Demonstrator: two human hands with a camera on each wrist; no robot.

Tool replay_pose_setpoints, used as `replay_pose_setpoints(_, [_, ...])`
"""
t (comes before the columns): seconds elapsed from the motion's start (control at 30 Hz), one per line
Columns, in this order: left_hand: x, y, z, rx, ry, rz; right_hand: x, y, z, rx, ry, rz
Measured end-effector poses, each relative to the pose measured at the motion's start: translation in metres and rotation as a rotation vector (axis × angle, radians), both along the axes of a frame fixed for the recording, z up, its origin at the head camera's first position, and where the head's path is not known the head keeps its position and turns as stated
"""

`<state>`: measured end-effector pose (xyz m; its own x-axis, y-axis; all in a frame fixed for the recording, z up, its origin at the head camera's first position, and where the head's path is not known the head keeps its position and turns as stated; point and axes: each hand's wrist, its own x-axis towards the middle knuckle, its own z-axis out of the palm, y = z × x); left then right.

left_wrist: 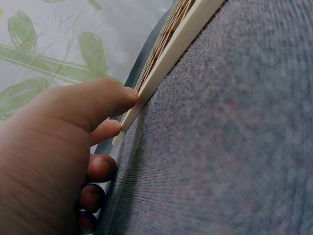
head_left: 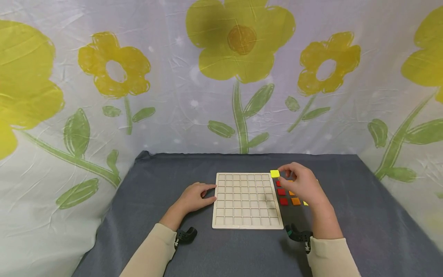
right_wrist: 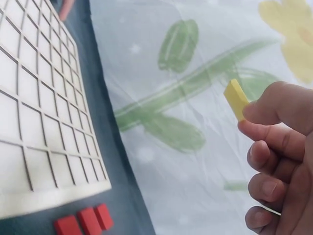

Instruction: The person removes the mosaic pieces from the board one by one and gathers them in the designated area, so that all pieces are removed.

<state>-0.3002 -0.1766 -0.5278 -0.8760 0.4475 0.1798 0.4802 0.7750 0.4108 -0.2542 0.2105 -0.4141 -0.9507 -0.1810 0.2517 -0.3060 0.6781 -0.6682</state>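
A pale wooden board point(head_left: 247, 226) with a grid of square recesses lies on the dark cloth. At its left edge rests my left hand point(head_left: 195, 197), thumb and index fingertips touching the rim; the left wrist view shows the thumb point(left_wrist: 110, 98) against the board's side. Between thumb and index finger, my right hand point(head_left: 303, 184) pinches a small yellow square tile point(head_left: 275, 174) by one edge. This tile point(right_wrist: 236, 100) is held up off the table, overlapping the board's far right corner in the head view. The other right fingers are curled inward.
Right of the board, below my right hand, lie red tiles point(head_left: 281, 191), orange tiles point(head_left: 295, 201) and a partly hidden yellow tile point(head_left: 305, 203). Dark cloth point(head_left: 235, 254) covers the table. A flower-printed curtain point(head_left: 173, 127) stands behind and at both sides.
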Motion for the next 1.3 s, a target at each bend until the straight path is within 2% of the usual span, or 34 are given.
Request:
replay_pose_setpoints(0.33, [0.000,0.001,0.002,0.000,-0.003,-0.006,0.004,0.029,0.005,-0.014,-0.004,-0.070])
replay_pose_setpoints(0.7, [-0.001,0.001,0.000,0.001,0.003,-0.008,0.009,0.066,0.002,-0.016,-0.085,-0.143])
replay_pose_setpoints(0.97, [0.000,0.001,0.002,0.004,-0.004,-0.007,0.012,0.094,-0.008,0.018,-0.155,-0.220])
replay_pose_setpoints(1.3, [-0.002,0.000,-0.001,-0.006,-0.005,0.004,0.013,0.125,-0.031,0.039,-0.281,-0.244])
